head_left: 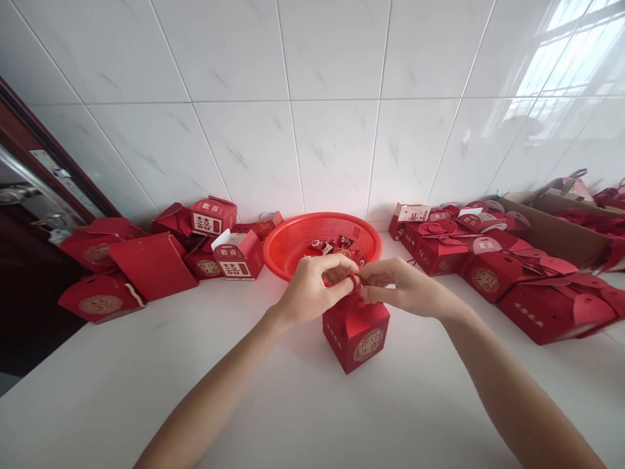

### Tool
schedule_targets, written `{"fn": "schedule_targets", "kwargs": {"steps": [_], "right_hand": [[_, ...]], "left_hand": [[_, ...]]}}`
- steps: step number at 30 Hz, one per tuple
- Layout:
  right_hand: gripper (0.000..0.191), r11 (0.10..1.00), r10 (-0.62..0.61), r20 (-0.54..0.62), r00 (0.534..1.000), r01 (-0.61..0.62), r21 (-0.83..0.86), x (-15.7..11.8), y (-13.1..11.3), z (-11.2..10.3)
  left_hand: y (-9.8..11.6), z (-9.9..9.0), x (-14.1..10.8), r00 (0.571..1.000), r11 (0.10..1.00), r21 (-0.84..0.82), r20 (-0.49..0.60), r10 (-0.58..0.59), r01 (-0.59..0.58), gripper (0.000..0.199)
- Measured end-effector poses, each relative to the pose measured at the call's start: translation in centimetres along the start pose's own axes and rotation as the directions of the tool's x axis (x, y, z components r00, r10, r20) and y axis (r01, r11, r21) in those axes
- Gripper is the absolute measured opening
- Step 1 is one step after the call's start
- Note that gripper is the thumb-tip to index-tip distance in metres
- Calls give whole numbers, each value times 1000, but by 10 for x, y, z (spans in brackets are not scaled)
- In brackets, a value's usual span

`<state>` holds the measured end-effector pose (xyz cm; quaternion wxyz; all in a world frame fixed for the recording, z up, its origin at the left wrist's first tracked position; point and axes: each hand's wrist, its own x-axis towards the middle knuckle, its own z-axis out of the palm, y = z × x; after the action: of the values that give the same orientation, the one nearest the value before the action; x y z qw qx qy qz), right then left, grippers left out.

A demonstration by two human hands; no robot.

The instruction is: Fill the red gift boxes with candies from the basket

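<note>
Red gift box (347, 339) stands upright on the white tabletop (342, 430), in front of the person, with a dark red ribbon (356, 281) at its top. Left hand (315, 286) is curled, thumb and forefinger closed on the ribbon; right hand (403, 286) is half curled, its fingertips at the ribbon too, though whether they grip it I cannot tell. Just behind the hands, a red plastic basket (273, 251) holds small wrapped pieces (344, 242) near the tabletop's back edge. Other red boxes (100, 303) crowd the back left corner, one with its pale flap (222, 238) raised. More boxes with closed tops (532, 312) line the right side, before an open carton (541, 225).
</note>
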<state>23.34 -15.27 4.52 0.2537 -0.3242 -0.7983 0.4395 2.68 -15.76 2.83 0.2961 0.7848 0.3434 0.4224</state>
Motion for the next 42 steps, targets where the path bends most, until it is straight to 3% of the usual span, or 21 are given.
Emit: {"fn": "schedule_targets", "kwargs": {"steps": [5, 9, 19, 29, 35, 39, 42], "right_hand": [[12, 993, 31, 80, 996, -22, -113, 9, -18, -15], [17, 997, 36, 77, 996, -30, -74, 14, -17, -13], [13, 978, 125, -75, 989, -136, -161, 22, -2, -3], [9, 930, 79, -195, 978, -143, -339, 26, 7, 2], [11, 905, 69, -254, 965, -168, -391, 22, 2, -1], [13, 927, 34, -289, 957, -138, -348, 19, -4, -5], [12, 938, 45, -271, 962, -134, -321, 15, -7, -8]], "left_hand": [[4, 1, 7, 999, 1000, -20, -51, -9, 8, 17], [5, 0, 6, 998, 1000, 2, -69, -16, 16, 21], [-7, 2, 6, 996, 993, -76, -26, -91, 88, 21], [-11, -1, 0, 997, 999, -42, 68, 35, -32, 21], [-11, -2, 1, 996, 991, 114, -50, 73, -67, 21], [-14, -2, 2, 999, 984, 179, 37, 15, -22, 41], [-16, 2, 1, 993, 989, 138, 106, -58, 43, 43]]}}
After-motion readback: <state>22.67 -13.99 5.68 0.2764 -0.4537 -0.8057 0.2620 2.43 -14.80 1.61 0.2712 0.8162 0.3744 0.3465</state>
